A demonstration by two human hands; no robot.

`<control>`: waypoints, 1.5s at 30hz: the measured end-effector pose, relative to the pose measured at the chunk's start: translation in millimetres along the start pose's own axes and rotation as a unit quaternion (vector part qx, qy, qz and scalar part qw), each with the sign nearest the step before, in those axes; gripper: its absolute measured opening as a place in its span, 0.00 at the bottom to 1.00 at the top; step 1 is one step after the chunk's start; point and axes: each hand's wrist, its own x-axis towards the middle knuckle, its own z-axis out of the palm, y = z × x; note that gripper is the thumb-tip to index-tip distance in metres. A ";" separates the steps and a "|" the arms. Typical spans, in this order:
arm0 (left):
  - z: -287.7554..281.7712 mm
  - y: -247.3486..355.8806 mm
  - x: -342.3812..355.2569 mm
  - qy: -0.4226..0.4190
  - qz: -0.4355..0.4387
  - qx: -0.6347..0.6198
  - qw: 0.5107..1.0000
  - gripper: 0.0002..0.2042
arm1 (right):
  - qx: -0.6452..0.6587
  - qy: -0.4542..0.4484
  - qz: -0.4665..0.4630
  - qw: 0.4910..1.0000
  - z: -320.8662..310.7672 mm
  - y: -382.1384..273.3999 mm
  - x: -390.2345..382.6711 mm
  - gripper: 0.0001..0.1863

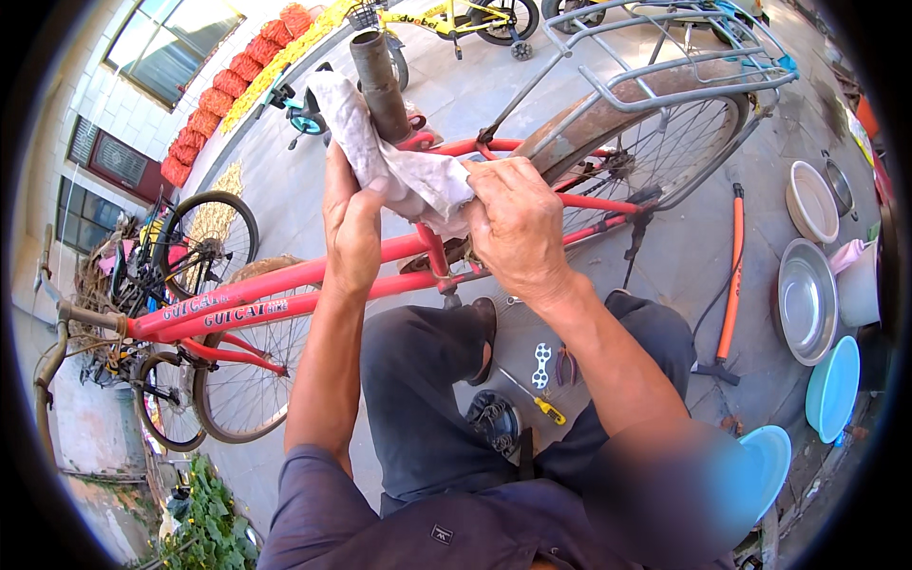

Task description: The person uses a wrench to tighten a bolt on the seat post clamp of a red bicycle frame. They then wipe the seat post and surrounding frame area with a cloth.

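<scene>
Both hands are on a white cloth (418,180) beside the middle of a red bicycle frame (275,294). My left hand (351,223) is closed around the cloth's left side, its thumb on top. At the other end, my right hand (518,223) grips the bunched cloth, knuckles up. The cloth lies against a grey-brown metal tube (378,90) that stands up from the frame; it hides part of the frame there. The bicycle's handlebar (59,332) points left, and its rear wheel (684,142) with a grey rack (646,85) is at the upper right.
On the paving between my feet lie a yellow-handled screwdriver (534,397), a multi-hole wrench (541,366) and pliers (566,366). An orange pump (732,275) lies to the right, near several basins such as a metal one (807,302). Another bicycle (204,247) and red net sacks (218,100) are left.
</scene>
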 end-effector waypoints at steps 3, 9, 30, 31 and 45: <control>-20.1 0.6 4.8 -0.026 -0.016 0.138 0.990 0.22 | -0.003 0.001 0.005 1.000 0.9 -0.3 -0.1 0.14; -24.4 6.3 44.1 0.002 0.036 0.116 0.993 0.17 | -0.013 -0.004 0.007 1.000 0.6 1.5 0.3 0.13; -5.8 -8.2 95.0 -0.157 -0.089 -0.281 0.943 0.29 | -0.018 0.034 -0.028 0.999 8.3 5.7 2.8 0.10; -8.3 -10.2 95.5 -0.153 -0.081 -0.256 0.951 0.29 | -0.023 0.035 -0.032 0.999 8.2 6.6 2.9 0.10; 60.9 6.2 68.4 0.255 0.126 -0.070 0.956 0.24 | -0.003 0.058 -0.017 0.998 12.9 6.6 0.1 0.11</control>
